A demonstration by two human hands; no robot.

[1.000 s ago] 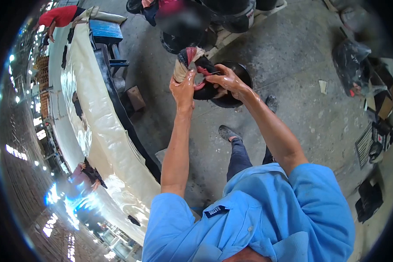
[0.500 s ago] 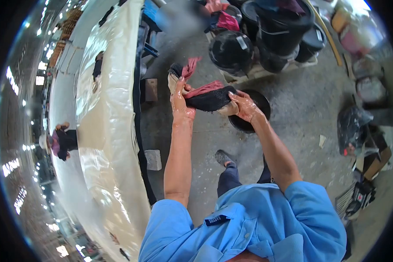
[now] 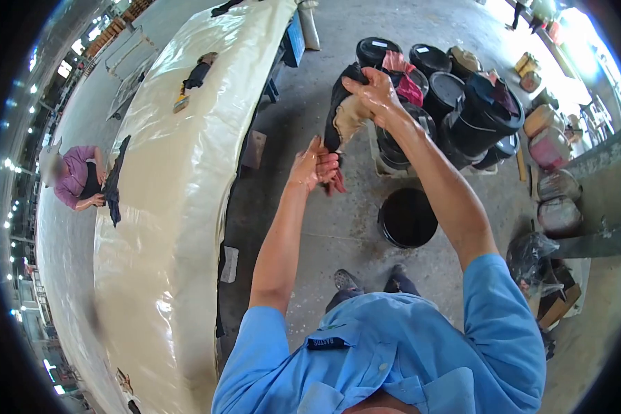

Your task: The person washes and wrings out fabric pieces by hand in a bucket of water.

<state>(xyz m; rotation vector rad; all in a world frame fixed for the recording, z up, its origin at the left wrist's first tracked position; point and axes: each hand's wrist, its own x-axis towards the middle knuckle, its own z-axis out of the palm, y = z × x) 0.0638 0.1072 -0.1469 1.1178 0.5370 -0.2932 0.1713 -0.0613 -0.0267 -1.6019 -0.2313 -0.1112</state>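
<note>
A floppy black-and-cream piece of cloth [image 3: 350,121] hangs bent in front of me over the floor. My right hand [image 3: 378,95] pinches its upper end, thumb on the dark side. Lower down, my left hand [image 3: 314,165] is at the bottom end, palm turned up and fingers loosely curled against it. Reddish-pink cloth [image 3: 335,182] dangles just under the left fingers. Both hands look wet. Beneath them and to the right, an open black bucket [image 3: 408,218] with dark contents stands on the floor.
A long table with a shiny cream cover [image 3: 179,172] runs along my left. On it lie a dark piece [image 3: 199,74] and a brush [image 3: 181,103]. Across it a person [image 3: 76,176] handles dark cloth [image 3: 116,183]. Several lidded black buckets [image 3: 445,90] stand ahead right; bagged bundles [image 3: 559,207] line the right.
The cloth has gone from level between both hands to upright. My right hand has risen, and my left has dropped to the lower end. The view has shifted, showing more floor ahead.
</note>
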